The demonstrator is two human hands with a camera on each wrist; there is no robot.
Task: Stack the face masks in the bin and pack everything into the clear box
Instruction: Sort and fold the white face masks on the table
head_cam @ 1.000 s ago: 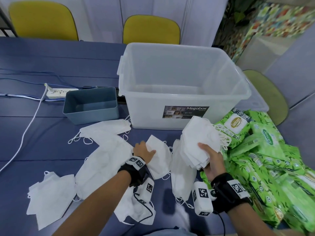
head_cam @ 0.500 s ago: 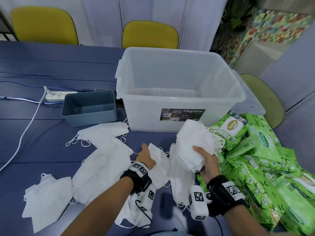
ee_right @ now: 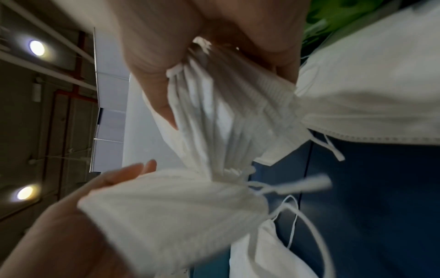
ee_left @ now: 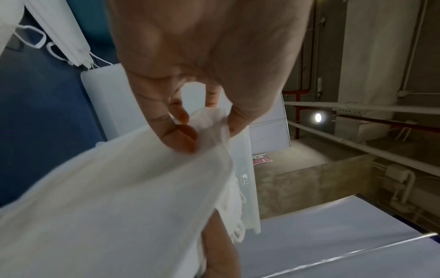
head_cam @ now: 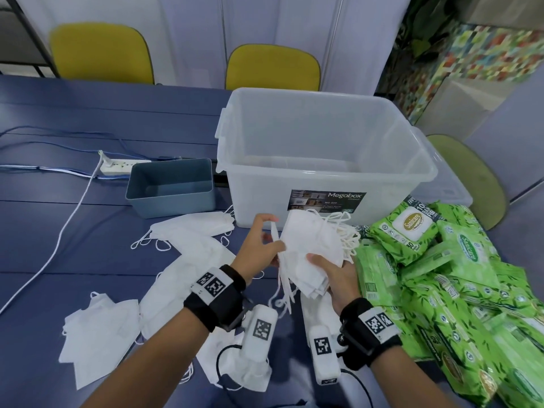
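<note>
**Both hands on a bundle of white masks, near side of the clear box**

Right hand (head_cam: 335, 275): fingers and thumb curled round a thick stack of face masks (head_cam: 312, 248), held above the desk (head_cam: 73, 231). The masks are soft white non-woven fabric, folded flat, with ribbed edges fanned like pages in the right wrist view (ee_right: 226, 116). Thin elastic ear loops trail off the far right and the near left of the bundle.

Left hand (head_cam: 259, 248): thumb and fingertips pinch a single mask (ee_left: 119, 197) at its upper corner, pressed against the left face of the stack. Fabric looks matte and slightly crumpled at the pinch.

Clear box (head_cam: 323, 160): large translucent plastic tub, rounded rim, printed label on the near wall, standing just beyond the hands. Nothing visible inside.

Bin (head_cam: 170, 189): small grey-blue rectangular plastic, smooth walls, left of the box and close to it, nothing showing in it.

Loose masks (head_cam: 188, 260) lie scattered flat on the blue desk, near and left of the hands; one neat pile sits just near the bin.

Wet wipe packs (head_cam: 435, 260): glossy green film with leaf print, heaped on the right, beside the box.

White power strip (head_cam: 117, 166) with cord, far left. Two yellow chairs (head_cam: 273, 66) beyond the desk.
</note>
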